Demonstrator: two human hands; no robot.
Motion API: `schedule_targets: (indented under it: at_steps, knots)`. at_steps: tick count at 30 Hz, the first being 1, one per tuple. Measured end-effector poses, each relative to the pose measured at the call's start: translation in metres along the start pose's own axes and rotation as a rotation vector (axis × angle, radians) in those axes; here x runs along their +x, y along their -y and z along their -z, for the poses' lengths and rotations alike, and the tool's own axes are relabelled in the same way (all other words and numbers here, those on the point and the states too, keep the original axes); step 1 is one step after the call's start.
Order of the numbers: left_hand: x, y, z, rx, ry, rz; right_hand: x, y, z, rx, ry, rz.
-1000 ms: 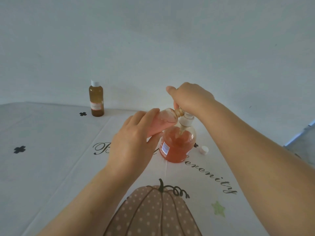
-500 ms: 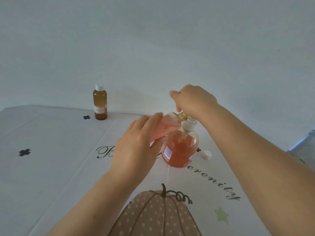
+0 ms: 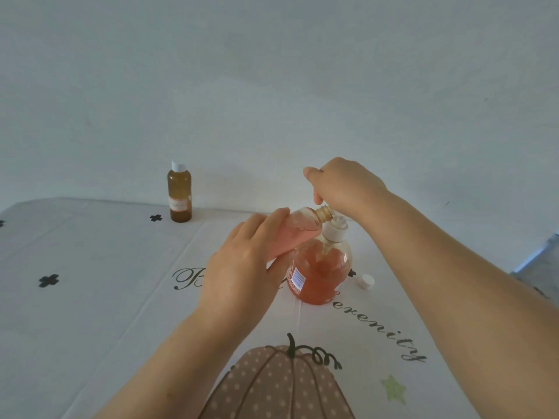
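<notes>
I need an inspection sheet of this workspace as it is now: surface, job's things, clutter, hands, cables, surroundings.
Surface: tablecloth, white, with pumpkin print and script lettering.
Job's things: small bottle, uncapped and tilted, neck at the top of the pump bottle; both hold pinkish liquid.
Clutter: cap, white, lying right of the pump bottle; brown bottle, upright and capped, at the far edge.
Hands: left hand grips the small bottle; right hand curls over the pump top.
Cables: nothing seen.
Surroundings: wall, plain and pale.

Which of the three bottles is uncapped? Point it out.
The small pink bottle tilted in the left hand: its threaded neck is bare. The brown bottle wears a white cap, the round bottle its pump.
</notes>
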State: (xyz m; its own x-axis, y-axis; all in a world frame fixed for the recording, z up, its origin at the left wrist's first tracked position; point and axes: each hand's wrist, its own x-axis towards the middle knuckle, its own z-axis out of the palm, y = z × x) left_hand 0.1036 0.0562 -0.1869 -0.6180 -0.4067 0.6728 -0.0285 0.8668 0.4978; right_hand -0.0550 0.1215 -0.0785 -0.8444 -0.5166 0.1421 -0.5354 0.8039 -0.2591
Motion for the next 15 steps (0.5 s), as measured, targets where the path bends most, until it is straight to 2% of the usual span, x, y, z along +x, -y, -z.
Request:
schedule_targets:
  at_steps: [15]
  knots:
    - [0.003,0.006,-0.002,0.031,0.076,0.034,0.008,-0.003,-0.018,0.053,0.03,-0.029]
